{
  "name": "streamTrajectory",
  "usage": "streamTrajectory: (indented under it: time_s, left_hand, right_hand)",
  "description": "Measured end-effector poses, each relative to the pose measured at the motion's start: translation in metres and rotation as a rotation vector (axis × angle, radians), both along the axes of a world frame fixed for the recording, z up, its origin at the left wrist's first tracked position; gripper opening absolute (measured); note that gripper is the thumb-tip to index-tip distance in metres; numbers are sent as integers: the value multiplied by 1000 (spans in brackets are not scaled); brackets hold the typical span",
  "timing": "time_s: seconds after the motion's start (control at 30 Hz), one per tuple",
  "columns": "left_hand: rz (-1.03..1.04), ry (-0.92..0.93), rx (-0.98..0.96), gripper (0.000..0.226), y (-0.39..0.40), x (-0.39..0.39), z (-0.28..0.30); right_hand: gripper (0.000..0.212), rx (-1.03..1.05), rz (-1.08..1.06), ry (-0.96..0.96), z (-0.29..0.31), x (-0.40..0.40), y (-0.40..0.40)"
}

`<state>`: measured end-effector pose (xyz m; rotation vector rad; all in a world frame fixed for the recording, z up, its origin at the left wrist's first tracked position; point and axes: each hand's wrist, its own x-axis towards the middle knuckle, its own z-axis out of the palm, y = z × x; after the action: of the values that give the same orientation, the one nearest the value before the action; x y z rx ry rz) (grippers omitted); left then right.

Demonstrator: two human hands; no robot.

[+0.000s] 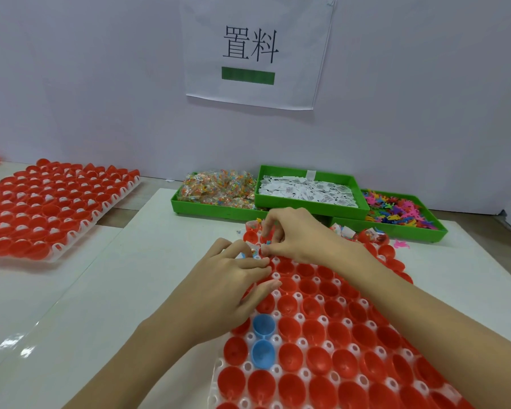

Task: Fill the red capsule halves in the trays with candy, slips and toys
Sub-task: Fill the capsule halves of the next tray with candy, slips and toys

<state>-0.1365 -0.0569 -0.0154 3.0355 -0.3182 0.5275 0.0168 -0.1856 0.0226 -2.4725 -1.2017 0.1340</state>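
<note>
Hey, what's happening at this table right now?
A person is filling red capsule halves in the near tray. The left hand and right hand both pinch small items over the tray's far end. Green bins behind hold candy, paper slips and colourful toys. Most near halves look empty; two are blue. Another tray sits to the left.

Packing workstation; green parts bins point(307, 212); station sign point(254, 51) on wall
</note>
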Motion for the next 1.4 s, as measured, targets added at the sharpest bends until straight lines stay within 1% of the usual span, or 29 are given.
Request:
streamTrajectory:
  time_s: [0.13, 0.27, 0.33, 0.4, 0.57, 0.7, 0.87, 1.03, 1.17, 1.23, 1.27, 1.33, 1.4]
  left_hand:
    - [2, 6, 3, 58, 1, 0, -1]
    - [0, 20, -14, 56, 1, 0, -1]
    - [-3, 8, -22, 55, 2, 0, -1]
    - [-7, -6, -29, 55, 2, 0, -1]
    - [-16, 19, -24, 58, 1, -1, 0]
    - [-25, 4, -49, 58, 2, -1, -1]
    - [-65, -12, -129, 55, 4, 1, -3]
    - [-85, -80, -237, 47, 6, 3, -4]
    - [-49, -200, -283, 39, 6, 4, -5]
    - [2, -269, -366, 32, 5, 6, -5]
    - [41, -289, -441, 28, 4, 7, -6]
    - [150, -333, -615, 25, 4, 12, -5]
    - [261, -387, -693, 22, 10, 22, -2]
  right_hand:
    - [16, -3, -14, -45, -2, -3, 2]
    - [6, -30, 30, -136, -3, -7, 2]
    - [11, -43, 67, -181, -3, -7, 0]
    - [19, -11, 75, -170, 0, -6, -7]
    - [21, 130, 35, -87, 13, -7, -29]
    - [23, 283, -23, 46, 26, -6, -60]
    - [28, 488, -85, 204, 30, -10, -105]
    - [34, 721, -173, 317, 17, -18, -144]
    - [42, 829, -235, 398, 10, -17, -165]
    - [45, 887, -254, 469, 8, -15, -169]
    - [46, 905, -267, 494, 7, -14, -171]
    - [46, 930, -283, 524, 6, -14, -171]
    - [46, 948, -292, 561, 4, -15, -170]
